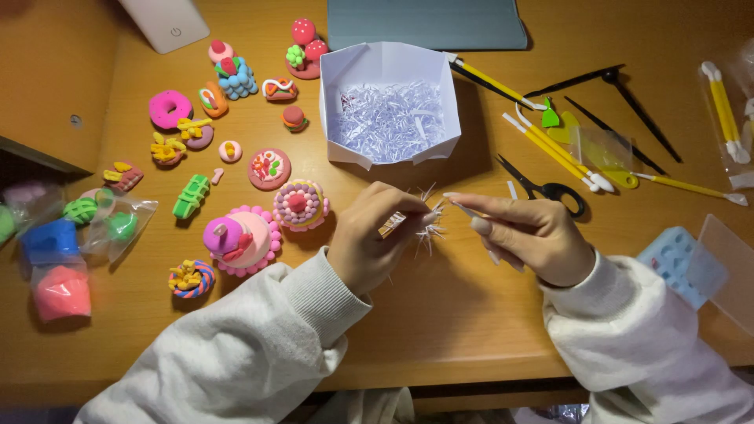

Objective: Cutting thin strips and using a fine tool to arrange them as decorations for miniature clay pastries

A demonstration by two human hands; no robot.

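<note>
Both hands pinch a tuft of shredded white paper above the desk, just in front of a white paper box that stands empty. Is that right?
Not quite. The head view shows the white paper box is not empty: it holds a bed of shredded white paper. The rest stands: the left hand and right hand pinch a tuft of shredded paper above the desk, just in front of the box.

warmly lit orange-brown wooden desk (440,314) fills the view.

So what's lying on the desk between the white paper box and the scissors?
Nothing: in the head view, the desk between the box and the scissors is bare wood, partly shadowed by the box.
</note>
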